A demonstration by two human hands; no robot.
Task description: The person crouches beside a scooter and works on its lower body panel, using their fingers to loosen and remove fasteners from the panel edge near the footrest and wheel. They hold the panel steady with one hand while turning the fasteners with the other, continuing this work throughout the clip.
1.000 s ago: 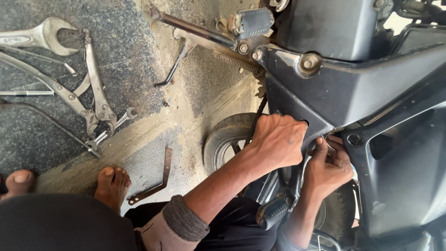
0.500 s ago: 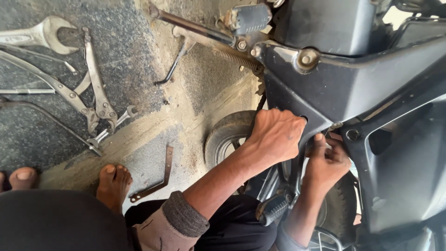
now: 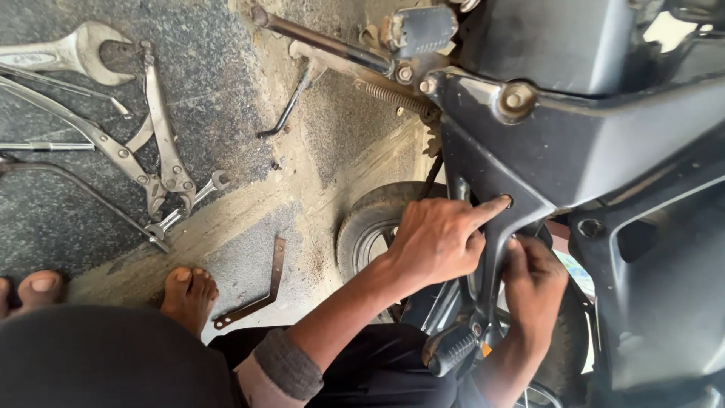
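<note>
I am looking down at a black motorcycle (image 3: 604, 143) standing on dusty ground. My left hand (image 3: 438, 240) rests on its black frame bracket (image 3: 495, 249), the index finger stretched out with its tip on a small hole (image 3: 505, 201) and the other fingers curled. My right hand (image 3: 538, 283) is tucked behind the same bracket, fingertips against its back edge. Whether it holds anything is hidden. A grey cuff (image 3: 281, 370) sits on my left forearm.
A large open spanner (image 3: 72, 53), locking pliers (image 3: 166, 151) and several thin steel tools lie on the ground at upper left. A flat metal strip (image 3: 260, 291) lies near my bare foot (image 3: 189, 293). Tyre (image 3: 366, 219), footpeg (image 3: 451, 350) and spring (image 3: 393, 98) surround the hands.
My left hand has gone from a fist over the bracket to a pointing index finger on the hole. My right hand has shifted a little behind the bracket.
</note>
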